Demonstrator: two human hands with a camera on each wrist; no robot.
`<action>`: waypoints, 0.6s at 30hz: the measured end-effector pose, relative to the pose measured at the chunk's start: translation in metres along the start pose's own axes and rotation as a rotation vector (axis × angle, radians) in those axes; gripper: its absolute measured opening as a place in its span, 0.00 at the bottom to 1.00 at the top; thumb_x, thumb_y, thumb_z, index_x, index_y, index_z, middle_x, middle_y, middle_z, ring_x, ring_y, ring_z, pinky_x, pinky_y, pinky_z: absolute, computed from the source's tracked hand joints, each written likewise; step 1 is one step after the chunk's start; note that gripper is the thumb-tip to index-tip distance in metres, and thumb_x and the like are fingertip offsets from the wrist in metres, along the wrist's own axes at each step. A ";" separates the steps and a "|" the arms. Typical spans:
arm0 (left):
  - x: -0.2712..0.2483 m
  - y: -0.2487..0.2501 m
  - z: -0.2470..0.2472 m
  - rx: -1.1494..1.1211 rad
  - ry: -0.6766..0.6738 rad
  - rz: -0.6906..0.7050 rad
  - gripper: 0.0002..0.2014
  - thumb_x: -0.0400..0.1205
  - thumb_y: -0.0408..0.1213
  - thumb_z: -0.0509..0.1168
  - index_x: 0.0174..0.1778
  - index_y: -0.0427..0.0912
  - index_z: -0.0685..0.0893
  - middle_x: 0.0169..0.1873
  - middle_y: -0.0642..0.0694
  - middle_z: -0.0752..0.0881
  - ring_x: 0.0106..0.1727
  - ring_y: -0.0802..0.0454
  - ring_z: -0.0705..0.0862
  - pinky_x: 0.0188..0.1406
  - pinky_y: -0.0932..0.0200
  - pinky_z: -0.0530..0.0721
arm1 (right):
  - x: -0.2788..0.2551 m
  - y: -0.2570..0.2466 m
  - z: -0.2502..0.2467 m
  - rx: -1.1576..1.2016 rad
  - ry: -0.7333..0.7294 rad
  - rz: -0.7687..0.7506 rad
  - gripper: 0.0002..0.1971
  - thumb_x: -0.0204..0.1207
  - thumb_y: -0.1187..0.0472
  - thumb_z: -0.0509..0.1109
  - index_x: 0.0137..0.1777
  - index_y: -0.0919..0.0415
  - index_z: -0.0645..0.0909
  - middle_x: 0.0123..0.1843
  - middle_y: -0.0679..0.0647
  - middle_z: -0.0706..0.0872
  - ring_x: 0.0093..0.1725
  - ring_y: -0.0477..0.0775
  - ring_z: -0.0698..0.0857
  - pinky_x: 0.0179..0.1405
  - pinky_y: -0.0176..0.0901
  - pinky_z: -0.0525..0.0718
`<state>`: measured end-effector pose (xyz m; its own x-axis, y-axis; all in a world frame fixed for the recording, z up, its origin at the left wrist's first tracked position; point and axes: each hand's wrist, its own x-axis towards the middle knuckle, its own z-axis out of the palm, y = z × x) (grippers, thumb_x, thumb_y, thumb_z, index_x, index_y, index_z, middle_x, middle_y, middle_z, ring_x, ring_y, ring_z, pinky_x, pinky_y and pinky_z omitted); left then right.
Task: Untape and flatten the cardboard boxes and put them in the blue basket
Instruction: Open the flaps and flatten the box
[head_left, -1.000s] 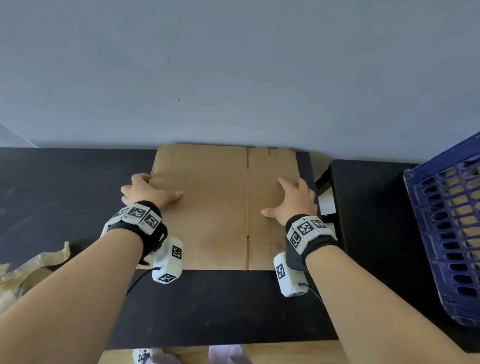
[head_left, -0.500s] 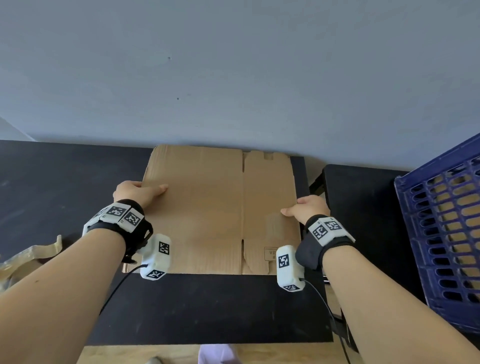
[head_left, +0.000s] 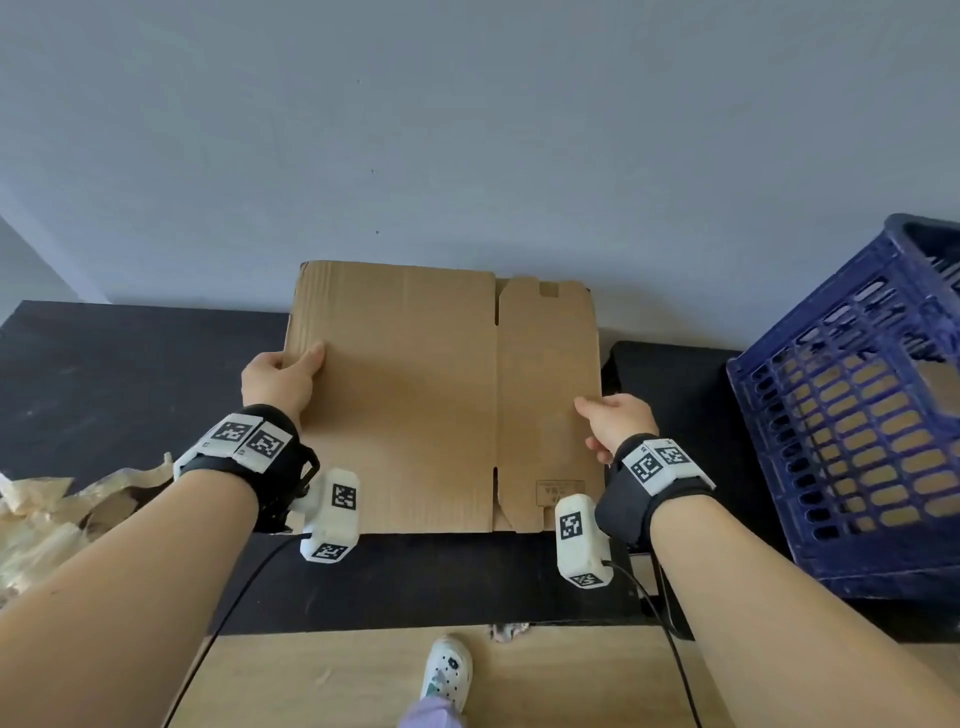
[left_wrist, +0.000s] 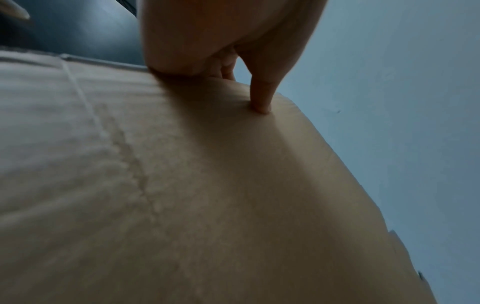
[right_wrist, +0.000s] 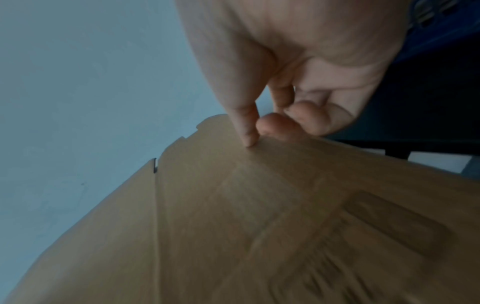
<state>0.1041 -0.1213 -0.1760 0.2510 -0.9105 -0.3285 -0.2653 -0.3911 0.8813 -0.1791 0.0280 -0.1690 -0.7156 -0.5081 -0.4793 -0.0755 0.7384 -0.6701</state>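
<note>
Flattened cardboard box (head_left: 441, 400) raised off the desk (head_left: 130, 364), left of the blue basket (head_left: 852, 415), left hand (head_left: 278, 376) and right hand (head_left: 615, 421) each in pinching grip on opposite edges; advisable: level carry, edge-first entry.

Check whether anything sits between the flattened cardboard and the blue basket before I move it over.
Nothing visible does. Left hand and right hand grip the cardboard by its side edges; the basket stands to its right, with only bare black tabletop between them.
</note>
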 end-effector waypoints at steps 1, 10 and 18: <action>-0.007 0.005 -0.006 -0.033 0.002 0.013 0.23 0.78 0.48 0.70 0.64 0.37 0.81 0.54 0.45 0.82 0.55 0.46 0.81 0.52 0.57 0.75 | -0.009 0.000 -0.005 0.019 0.007 -0.006 0.10 0.78 0.50 0.68 0.48 0.57 0.76 0.32 0.54 0.82 0.26 0.49 0.79 0.24 0.39 0.75; -0.075 0.048 -0.064 -0.296 -0.013 0.172 0.15 0.77 0.51 0.69 0.37 0.44 0.75 0.38 0.50 0.78 0.41 0.52 0.76 0.47 0.58 0.73 | -0.098 -0.019 -0.044 0.277 0.155 -0.184 0.17 0.75 0.47 0.71 0.55 0.58 0.77 0.37 0.51 0.84 0.32 0.49 0.84 0.31 0.40 0.84; -0.151 0.080 -0.093 -0.490 -0.092 0.337 0.20 0.76 0.55 0.69 0.36 0.44 0.70 0.34 0.50 0.74 0.33 0.56 0.72 0.32 0.65 0.69 | -0.181 -0.021 -0.100 0.329 0.380 -0.441 0.35 0.65 0.36 0.71 0.70 0.50 0.69 0.57 0.47 0.81 0.50 0.56 0.87 0.52 0.56 0.87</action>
<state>0.1315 -0.0024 -0.0240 0.1404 -0.9900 -0.0131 0.1494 0.0081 0.9887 -0.1171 0.1488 -0.0112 -0.8656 -0.4955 0.0722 -0.2447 0.2928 -0.9243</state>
